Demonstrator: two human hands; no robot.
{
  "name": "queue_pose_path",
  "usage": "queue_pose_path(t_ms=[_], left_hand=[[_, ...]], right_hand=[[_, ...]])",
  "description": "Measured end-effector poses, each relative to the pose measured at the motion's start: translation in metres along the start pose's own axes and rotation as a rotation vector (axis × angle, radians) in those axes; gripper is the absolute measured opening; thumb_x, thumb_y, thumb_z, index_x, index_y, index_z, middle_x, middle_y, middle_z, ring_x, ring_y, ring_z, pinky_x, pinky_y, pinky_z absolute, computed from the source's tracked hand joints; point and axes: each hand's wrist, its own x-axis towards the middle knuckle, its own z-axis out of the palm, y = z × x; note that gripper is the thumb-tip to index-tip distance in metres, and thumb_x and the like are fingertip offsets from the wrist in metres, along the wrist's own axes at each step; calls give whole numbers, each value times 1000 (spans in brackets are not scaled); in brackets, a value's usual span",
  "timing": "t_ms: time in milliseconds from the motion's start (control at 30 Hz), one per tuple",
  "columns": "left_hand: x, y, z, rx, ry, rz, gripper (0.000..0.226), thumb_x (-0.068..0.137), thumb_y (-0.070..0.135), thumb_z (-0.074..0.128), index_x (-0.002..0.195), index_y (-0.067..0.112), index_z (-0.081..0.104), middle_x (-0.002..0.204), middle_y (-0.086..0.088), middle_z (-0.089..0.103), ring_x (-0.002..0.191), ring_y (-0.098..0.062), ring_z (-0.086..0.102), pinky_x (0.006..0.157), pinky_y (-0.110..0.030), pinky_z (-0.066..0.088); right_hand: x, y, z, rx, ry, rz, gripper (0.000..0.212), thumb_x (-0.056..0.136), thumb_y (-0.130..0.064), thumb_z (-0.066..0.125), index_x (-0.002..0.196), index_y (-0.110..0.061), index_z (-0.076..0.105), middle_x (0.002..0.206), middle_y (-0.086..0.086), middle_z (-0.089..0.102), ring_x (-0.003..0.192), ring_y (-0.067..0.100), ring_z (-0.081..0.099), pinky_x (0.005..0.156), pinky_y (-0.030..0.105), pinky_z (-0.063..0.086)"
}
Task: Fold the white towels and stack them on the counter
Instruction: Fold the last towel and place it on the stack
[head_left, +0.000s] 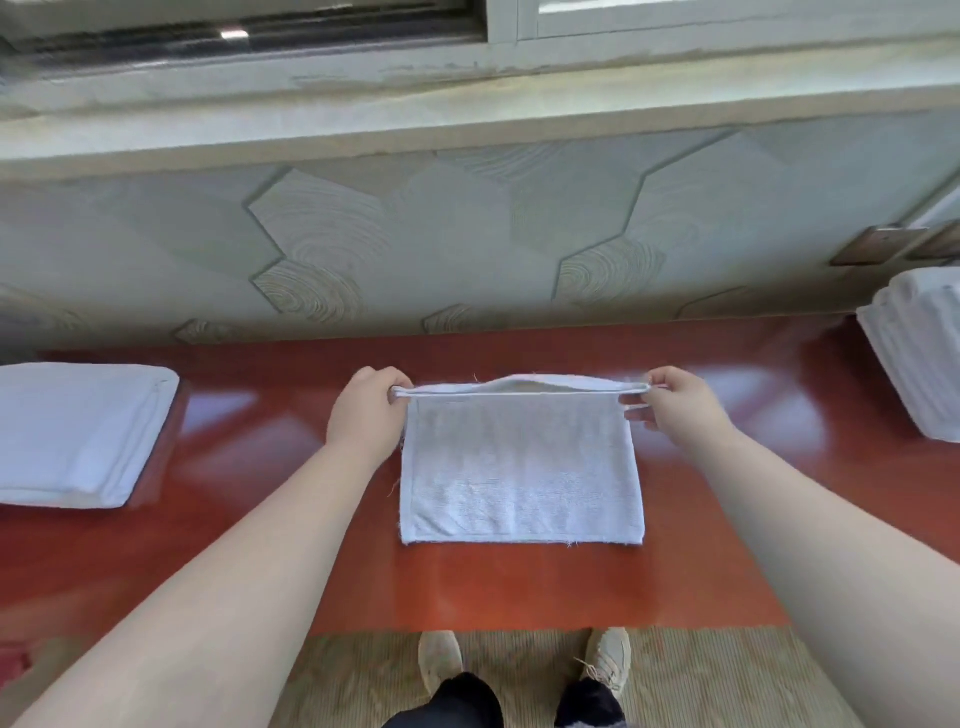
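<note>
A small white towel (521, 467) lies on the red-brown counter (519, 587) in front of me. Its far edge is lifted a little off the surface. My left hand (365, 410) pinches the far left corner, and my right hand (675, 402) pinches the far right corner, stretching that edge taut between them. The towel's near edge rests flat on the counter. A stack of folded white towels (78, 431) sits at the left of the counter. Another pile of white towels (919, 353) stands at the far right.
A wall with hexagon wood-grain panels (467, 244) rises right behind the counter, under a window sill (467, 98). The counter's front edge runs just above my shoes (519, 665) on a woven mat.
</note>
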Motion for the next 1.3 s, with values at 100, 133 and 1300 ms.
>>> queue_pose_path(t_ms=[100,133,1300], left_hand=[[-40,-10,9,-32,-4,-76,14,91,25,54,93,36,60,74,7,64,76,-23,59,65,-35,46],[-53,-12,13,-51,-11,-93,13,91,25,53,95,36,58,68,6,62,72,-24,59,63,-36,47],[-39,-25,77,-133,-210,-542,72,90,57,67,140,8,51,138,-12,56,116,-33,61,96,-41,52]], right_hand=[[-27,28,-1,144,4,93,19,97,-5,41,101,-7,59,92,19,75,67,24,74,61,28,50],[-35,39,-1,161,10,111,20,97,-11,42,100,-5,62,93,22,76,72,29,74,68,32,52],[-25,98,40,-403,208,221,53,93,-54,62,107,-3,62,86,6,64,80,31,60,74,35,45]])
